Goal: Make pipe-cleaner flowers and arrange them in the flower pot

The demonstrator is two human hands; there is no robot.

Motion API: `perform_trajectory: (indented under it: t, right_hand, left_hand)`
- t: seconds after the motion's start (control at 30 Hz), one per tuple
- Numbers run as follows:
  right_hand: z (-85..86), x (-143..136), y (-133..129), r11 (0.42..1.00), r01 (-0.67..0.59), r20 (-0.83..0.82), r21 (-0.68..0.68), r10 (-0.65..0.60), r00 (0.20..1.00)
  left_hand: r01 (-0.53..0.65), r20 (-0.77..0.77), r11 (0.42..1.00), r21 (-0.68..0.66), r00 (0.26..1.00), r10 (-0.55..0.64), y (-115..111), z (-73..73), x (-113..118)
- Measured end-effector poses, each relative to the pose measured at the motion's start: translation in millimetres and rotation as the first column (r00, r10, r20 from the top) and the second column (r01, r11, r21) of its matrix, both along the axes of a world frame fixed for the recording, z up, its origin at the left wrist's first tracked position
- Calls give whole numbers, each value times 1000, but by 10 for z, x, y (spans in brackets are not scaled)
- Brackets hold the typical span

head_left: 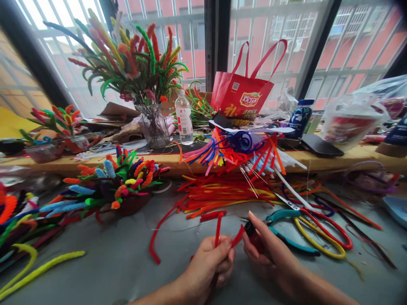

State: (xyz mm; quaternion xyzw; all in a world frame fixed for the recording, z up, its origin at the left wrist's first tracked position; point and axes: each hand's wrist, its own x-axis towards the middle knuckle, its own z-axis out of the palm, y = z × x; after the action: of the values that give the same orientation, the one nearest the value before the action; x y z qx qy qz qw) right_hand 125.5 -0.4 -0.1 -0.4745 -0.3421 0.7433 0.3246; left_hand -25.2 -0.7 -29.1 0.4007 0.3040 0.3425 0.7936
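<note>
My left hand (213, 259) is closed around a red pipe cleaner (218, 226). One end stands up above the fist and another red length slants out to the right. Close beside it, my right hand (271, 248) grips what looks like a small lighter (250, 230), with a black top and a dark red body partly hidden by the fingers. The slanted red tip meets or nearly meets the lighter's top; no flame shows. Just beyond the hands lies a short red piece (212, 215), and a long curved red pipe cleaner (153, 241) lies to the left.
Teal-handled pliers (286, 214) and scissors with red and yellow handles (330, 231) lie at right. Behind is a pile of red pipe cleaners (222, 190). Colourful bunches (127, 182) stand left. A wooden ledge (178, 169) carries a water bottle (183, 120) and red bag (241, 95).
</note>
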Motion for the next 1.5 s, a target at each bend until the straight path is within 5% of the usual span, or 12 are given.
perform_trajectory:
  t: [0.4, 0.53, 0.7, 0.83, 1.0, 1.07, 1.23, 1.5]
  right_hand:
    - [-41, 3, -7, 973, 137, 16, 188, -142, 990]
    - [-26, -27, -45, 913, 185, 134, 364, -247, 960]
    - [-67, -82, -90, 899, 139, 209, 415, -243, 947]
    - [-56, -173, -153, 868, 159, 188, 471, -275, 943]
    - [-7, -191, -183, 854, 282, 144, 436, -376, 916]
    - [-26, -154, -146, 839, 314, 146, 444, -414, 899]
    - [-141, -41, -16, 830, 338, 169, 443, -447, 878]
    - [-137, 39, 59, 952, 256, -9, 165, -258, 966]
  left_hand:
    - [-200, -281, 944, 264, 920, 274, 13, -36, -3]
    - [-229, -408, 869, 438, 811, 419, -10, -61, -31]
    - [-208, -513, 806, 554, 678, 527, -47, -53, -43]
    - [-218, -524, 829, 515, 685, 506, -72, -17, -46]
    - [-204, -266, 937, 284, 922, 282, -31, -7, -22]
    - [-219, -132, 961, 170, 961, 242, -2, 7, -12]
    - [-311, -99, 937, 158, 939, 328, 41, 69, -18]
    - [-489, -180, 861, 141, 842, 508, 117, 42, -60]
